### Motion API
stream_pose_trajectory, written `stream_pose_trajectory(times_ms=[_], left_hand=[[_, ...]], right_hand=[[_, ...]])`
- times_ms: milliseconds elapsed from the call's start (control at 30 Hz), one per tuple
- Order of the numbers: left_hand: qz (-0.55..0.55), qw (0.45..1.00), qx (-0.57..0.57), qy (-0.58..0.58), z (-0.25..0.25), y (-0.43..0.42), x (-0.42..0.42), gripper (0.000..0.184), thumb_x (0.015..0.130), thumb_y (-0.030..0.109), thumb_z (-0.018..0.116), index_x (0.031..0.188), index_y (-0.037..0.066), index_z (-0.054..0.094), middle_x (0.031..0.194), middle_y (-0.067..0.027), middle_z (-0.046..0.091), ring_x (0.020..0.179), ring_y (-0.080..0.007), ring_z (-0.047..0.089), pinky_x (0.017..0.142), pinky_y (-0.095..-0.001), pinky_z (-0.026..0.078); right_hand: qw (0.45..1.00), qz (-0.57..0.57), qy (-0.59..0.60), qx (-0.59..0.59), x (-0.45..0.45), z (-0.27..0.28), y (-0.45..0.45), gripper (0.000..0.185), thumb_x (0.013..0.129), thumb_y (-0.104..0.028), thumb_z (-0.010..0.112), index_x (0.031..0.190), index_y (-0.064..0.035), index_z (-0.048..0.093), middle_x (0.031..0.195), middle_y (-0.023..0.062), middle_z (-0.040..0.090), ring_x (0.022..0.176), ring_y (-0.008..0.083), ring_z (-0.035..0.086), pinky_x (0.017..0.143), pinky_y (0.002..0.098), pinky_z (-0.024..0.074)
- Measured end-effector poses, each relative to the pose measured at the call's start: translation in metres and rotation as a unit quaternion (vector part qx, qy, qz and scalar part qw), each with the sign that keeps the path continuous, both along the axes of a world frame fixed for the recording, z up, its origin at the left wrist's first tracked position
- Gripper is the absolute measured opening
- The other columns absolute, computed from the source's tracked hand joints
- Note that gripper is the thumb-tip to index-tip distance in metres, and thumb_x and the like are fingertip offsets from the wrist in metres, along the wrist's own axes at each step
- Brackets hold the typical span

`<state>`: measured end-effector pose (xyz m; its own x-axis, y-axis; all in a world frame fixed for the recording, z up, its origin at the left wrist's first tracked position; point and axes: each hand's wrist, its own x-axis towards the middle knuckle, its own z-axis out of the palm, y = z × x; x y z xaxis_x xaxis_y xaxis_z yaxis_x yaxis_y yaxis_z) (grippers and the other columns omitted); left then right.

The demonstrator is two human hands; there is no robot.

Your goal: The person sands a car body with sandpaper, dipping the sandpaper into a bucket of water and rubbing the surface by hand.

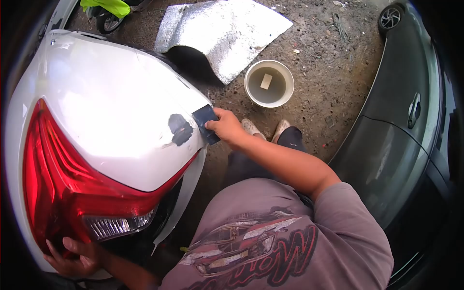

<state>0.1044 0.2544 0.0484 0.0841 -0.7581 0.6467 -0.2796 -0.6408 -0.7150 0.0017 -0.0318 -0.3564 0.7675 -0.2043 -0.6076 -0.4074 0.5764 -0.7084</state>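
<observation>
Shirt (270, 227) fabric with a printed car fills the foreground, and past it the right forearm reaches to a white panel (111, 116). At the end of that arm the right hand (223, 126) is closed on a dark pad (205, 122), thumb on top, the other fingers mostly hidden. The pad lies over the panel's edge, just beside a dark patch (181, 129) in the white; how hard it presses cannot be told. The left hand (72, 258) holds nothing visible, its fingers loosely spread and curved by the lower end of the red lamp (63, 174); whether they touch it is unclear.

Several things might go wrong. The pad overhangs a curved edge, so a tilted grip could let it slip off or dig a corner into the white around the patch. Grit picked up from the dirt ground (324, 72) could score the finish, and a stray stroke towards the lamp could scuff it. The bucket (269, 62), with cloudy water and a pale block (266, 81) inside, stands near the shoes (282, 128); a careless step back could tip it.
</observation>
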Motion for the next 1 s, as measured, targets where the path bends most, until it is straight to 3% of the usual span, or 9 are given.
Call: stream_pose_trajectory(times_ms=[167, 233, 367, 433, 567, 633, 1000], left_hand=[[-0.015, 0.997, -0.051, 0.06, -0.012, -0.013, -0.005, 0.045, 0.107, 0.037, 0.069, 0.13, -0.002, 0.073, 0.135, -0.0194, 0.069, 0.125, -0.0392, 0.065, 0.106, -0.0492, 0.051], [-0.012, 0.995, -0.063, 0.072, -0.016, -0.017, -0.006, 0.045, 0.107, 0.036, 0.067, 0.131, -0.003, 0.071, 0.136, -0.0182, 0.068, 0.126, -0.0396, 0.064, 0.106, -0.0494, 0.051], [-0.011, 0.992, -0.081, 0.093, -0.022, -0.028, -0.003, 0.046, 0.109, 0.035, 0.065, 0.133, -0.004, 0.068, 0.137, -0.0158, 0.066, 0.127, -0.0403, 0.063, 0.105, -0.0497, 0.052], [-0.009, 0.991, -0.093, 0.099, -0.024, -0.033, -0.003, 0.046, 0.109, 0.034, 0.063, 0.134, -0.005, 0.067, 0.138, -0.0146, 0.065, 0.128, -0.0406, 0.062, 0.105, -0.0499, 0.052], [0.008, 0.989, -0.104, 0.108, -0.033, -0.033, -0.007, 0.046, 0.11, 0.034, 0.063, 0.134, -0.006, 0.066, 0.137, -0.0142, 0.065, 0.127, -0.0404, 0.062, 0.104, -0.0496, 0.052], [0.017, 0.987, -0.107, 0.117, -0.038, -0.032, -0.005, 0.046, 0.109, 0.034, 0.063, 0.133, -0.006, 0.067, 0.136, -0.0143, 0.065, 0.126, -0.0402, 0.062, 0.103, -0.0494, 0.052], [0.065, 0.979, -0.136, 0.138, -0.051, -0.015, -0.012, 0.046, 0.109, 0.035, 0.064, 0.129, -0.006, 0.068, 0.131, -0.015, 0.067, 0.119, -0.0389, 0.063, 0.098, -0.0481, 0.053]], right_hand=[[0.996, 0.067, -0.011, -0.049, 0.009, -0.002, -0.008, 0.027, 0.09, -0.006, 0.072, 0.116, 0.0008, 0.076, 0.093, 0.0112, 0.077, 0.082, 0.0203, 0.072, 0.079, 0.0377, 0.0569], [0.998, 0.04, -0.016, 0.047, 0.012, -0.009, -0.012, 0.03, 0.089, -0.008, 0.074, 0.118, 0.0013, 0.075, 0.091, 0.013, 0.076, 0.082, 0.021, 0.073, 0.08, 0.0374, 0.0569], [0.995, 0.096, -0.002, 0.042, 0.027, -0.01, -0.028, 0.031, 0.089, -0.009, 0.076, 0.119, 0.0012, 0.075, 0.094, 0.0134, 0.077, 0.082, 0.0197, 0.073, 0.079, 0.0364, 0.057], [0.984, 0.152, -0.018, -0.087, 0.035, -0.003, -0.034, 0.025, 0.093, -0.005, 0.077, 0.117, -0.0005, 0.077, 0.096, 0.0037, 0.077, 0.083, 0.0118, 0.068, 0.077, 0.0302, 0.0552], [0.98, 0.187, 0.005, -0.072, 0.042, -0.012, -0.031, 0.026, 0.09, -0.012, 0.079, 0.113, -0.0001, 0.079, 0.088, 0.0062, 0.078, 0.077, 0.0137, 0.071, 0.074, 0.0333, 0.0565], [0.989, 0.104, 0.039, 0.095, 0.042, -0.01, -0.026, 0.025, 0.09, -0.015, 0.081, 0.111, -0.0007, 0.08, 0.083, 0.0038, 0.077, 0.074, 0.0114, 0.069, 0.073, 0.0321, 0.0556], [0.985, 0.16, 0.043, 0.045, 0.073, -0.017, -0.029, 0.024, 0.09, -0.017, 0.08, 0.109, -0.0014, 0.081, 0.078, 0.0041, 0.075, 0.068, 0.0102, 0.066, 0.069, 0.032, 0.0547]])
